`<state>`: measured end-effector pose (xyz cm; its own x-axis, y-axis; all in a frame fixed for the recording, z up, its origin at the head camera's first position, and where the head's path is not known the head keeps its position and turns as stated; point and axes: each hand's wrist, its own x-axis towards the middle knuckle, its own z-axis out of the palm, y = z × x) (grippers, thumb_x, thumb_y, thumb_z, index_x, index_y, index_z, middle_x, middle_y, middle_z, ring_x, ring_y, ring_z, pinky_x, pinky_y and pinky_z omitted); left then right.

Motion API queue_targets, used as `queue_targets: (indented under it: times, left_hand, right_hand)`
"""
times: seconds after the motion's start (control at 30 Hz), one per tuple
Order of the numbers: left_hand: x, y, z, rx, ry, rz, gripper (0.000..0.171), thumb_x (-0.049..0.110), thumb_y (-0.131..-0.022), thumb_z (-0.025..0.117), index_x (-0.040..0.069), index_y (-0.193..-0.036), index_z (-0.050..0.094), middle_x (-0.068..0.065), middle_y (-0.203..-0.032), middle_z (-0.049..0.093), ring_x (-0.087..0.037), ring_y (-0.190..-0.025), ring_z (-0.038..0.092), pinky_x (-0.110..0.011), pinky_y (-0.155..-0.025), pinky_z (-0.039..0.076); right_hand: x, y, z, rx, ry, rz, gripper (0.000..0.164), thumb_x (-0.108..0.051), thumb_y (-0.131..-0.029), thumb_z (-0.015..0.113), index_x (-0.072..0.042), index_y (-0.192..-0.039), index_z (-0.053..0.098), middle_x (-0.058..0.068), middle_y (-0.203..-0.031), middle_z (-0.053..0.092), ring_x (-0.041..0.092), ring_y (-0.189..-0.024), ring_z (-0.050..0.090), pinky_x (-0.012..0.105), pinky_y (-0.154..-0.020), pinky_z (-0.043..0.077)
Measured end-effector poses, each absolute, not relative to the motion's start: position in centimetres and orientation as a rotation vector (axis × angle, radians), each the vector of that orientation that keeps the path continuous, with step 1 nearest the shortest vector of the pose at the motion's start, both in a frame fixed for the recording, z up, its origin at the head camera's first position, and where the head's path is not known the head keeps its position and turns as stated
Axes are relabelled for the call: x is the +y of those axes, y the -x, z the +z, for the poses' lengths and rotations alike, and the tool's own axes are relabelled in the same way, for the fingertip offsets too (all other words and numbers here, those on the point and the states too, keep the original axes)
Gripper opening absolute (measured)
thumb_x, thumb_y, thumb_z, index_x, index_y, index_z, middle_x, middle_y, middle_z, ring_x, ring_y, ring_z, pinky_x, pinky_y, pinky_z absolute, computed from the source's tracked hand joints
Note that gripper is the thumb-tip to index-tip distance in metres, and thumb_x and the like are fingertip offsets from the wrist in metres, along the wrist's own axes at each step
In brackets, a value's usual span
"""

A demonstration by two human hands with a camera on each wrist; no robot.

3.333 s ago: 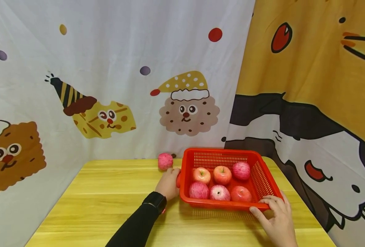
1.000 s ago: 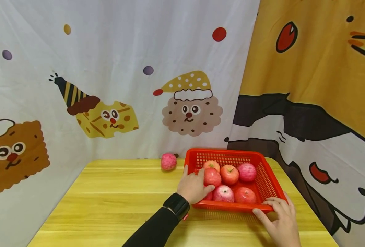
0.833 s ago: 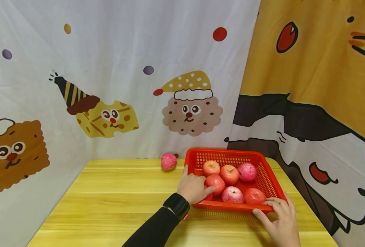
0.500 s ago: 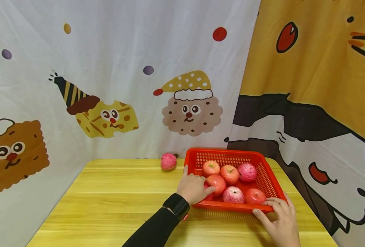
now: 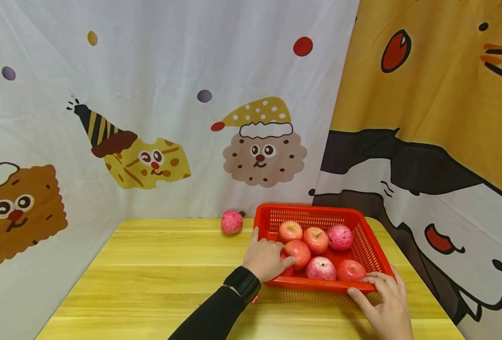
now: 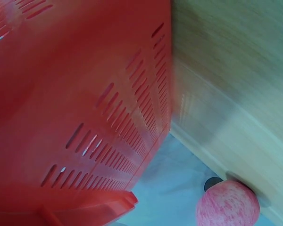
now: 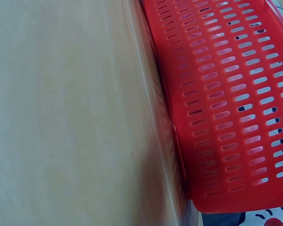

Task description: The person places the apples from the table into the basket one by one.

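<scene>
A red plastic basket (image 5: 310, 283) holds several red and pink apples. My left hand (image 5: 265, 259) lies across its left rim, palm down and thumb stretched inward. Beside that thumb is a red apple (image 5: 298, 255), and a pink apple below is partly hidden by the hand. I see no apple held there, though the fingertips are partly hidden. With the thumb outside, my right hand (image 5: 382, 300) grips the front right corner. Neither wrist view shows fingers, only the basket's slotted walls (image 6: 108, 108), (image 7: 226, 94).
One more pink apple (image 5: 231, 222) sits on the wooden table (image 5: 149, 283) near the back edge, left of the basket. A printed curtain (image 5: 157, 71) hangs right behind and beside the table.
My left hand brought a red apple over the left rim and let it go inside. That apple and the front ones shifted right. Hands and basket then stayed still.
</scene>
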<state>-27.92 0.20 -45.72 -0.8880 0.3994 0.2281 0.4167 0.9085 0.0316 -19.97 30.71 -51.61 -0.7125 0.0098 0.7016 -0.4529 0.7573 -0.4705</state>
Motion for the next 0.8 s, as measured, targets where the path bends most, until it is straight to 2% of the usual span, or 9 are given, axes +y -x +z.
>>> queue_targets:
  times: [0.13, 0.23, 0.37, 0.47, 0.63, 0.8]
  left_hand:
    - [0.2, 27.8, -45.7, -2.842, 0.613, -0.152, 0.052, 0.066, -0.092, 0.051, 0.022, -0.109, 0.074, 0.003, -0.089, 0.071, -0.024, -0.091, 0.06, -0.062, -0.111, 0.018]
    - [0.1, 28.0, -45.8, -2.816, 0.607, -0.188, 0.054, 0.064, -0.091, 0.052, 0.021, -0.117, 0.071, -0.002, -0.109, 0.068, -0.027, -0.106, 0.055, -0.061, -0.111, 0.02]
    - [-0.3, 28.9, -46.0, -2.784, 0.586, -0.234, 0.069, 0.066, -0.089, 0.054, 0.014, -0.135, 0.058, -0.012, -0.138, 0.051, -0.036, -0.129, 0.036, -0.059, -0.112, 0.021]
    - [-0.9, 30.3, -46.4, -2.773, 0.542, -0.279, 0.083, 0.068, -0.088, 0.055, 0.009, -0.144, 0.046, -0.018, -0.149, 0.035, -0.041, -0.136, 0.022, -0.06, -0.111, 0.024]
    - [-2.0, 33.2, -46.4, -2.805, 0.411, -0.323, 0.089, 0.069, -0.088, 0.053, 0.007, -0.15, 0.037, -0.02, -0.153, 0.028, -0.041, -0.138, 0.016, -0.061, -0.11, 0.023]
    - [-3.1, 35.9, -45.7, -2.818, 0.324, -0.29, 0.078, 0.066, -0.093, 0.047, 0.011, -0.147, 0.042, -0.016, -0.148, 0.037, -0.044, -0.135, 0.019, -0.064, -0.11, 0.021]
  right_hand:
    - [30.8, 20.0, -51.6, -2.246, -0.322, 0.83, 0.034, -0.026, -0.064, 0.092, -0.011, -0.085, 0.068, 0.011, -0.099, 0.061, 0.042, -0.116, 0.039, 0.057, -0.114, 0.009]
    - [30.9, 20.1, -51.7, -2.24, -0.327, 0.818, 0.035, -0.027, -0.064, 0.092, -0.01, -0.084, 0.069, 0.012, -0.099, 0.061, 0.041, -0.114, 0.041, 0.056, -0.114, 0.01]
    - [30.9, 20.3, -51.8, -2.226, -0.342, 0.81, 0.036, -0.027, -0.063, 0.092, -0.01, -0.083, 0.068, 0.012, -0.099, 0.061, 0.04, -0.113, 0.041, 0.054, -0.115, 0.01]
    - [31.1, 20.4, -51.8, -2.228, -0.348, 0.806, 0.035, -0.027, -0.063, 0.092, -0.01, -0.082, 0.067, 0.013, -0.099, 0.062, 0.039, -0.111, 0.042, 0.054, -0.115, 0.009]
    - [31.0, 20.5, -51.7, -2.225, -0.363, 0.793, 0.034, -0.026, -0.063, 0.092, -0.011, -0.079, 0.066, 0.015, -0.096, 0.063, 0.035, -0.103, 0.048, 0.056, -0.114, 0.01]
    - [30.9, 20.7, -52.0, -2.201, -0.381, 0.782, 0.035, -0.027, -0.063, 0.092, -0.01, -0.079, 0.066, 0.014, -0.095, 0.063, 0.033, -0.1, 0.049, 0.058, -0.112, 0.012]
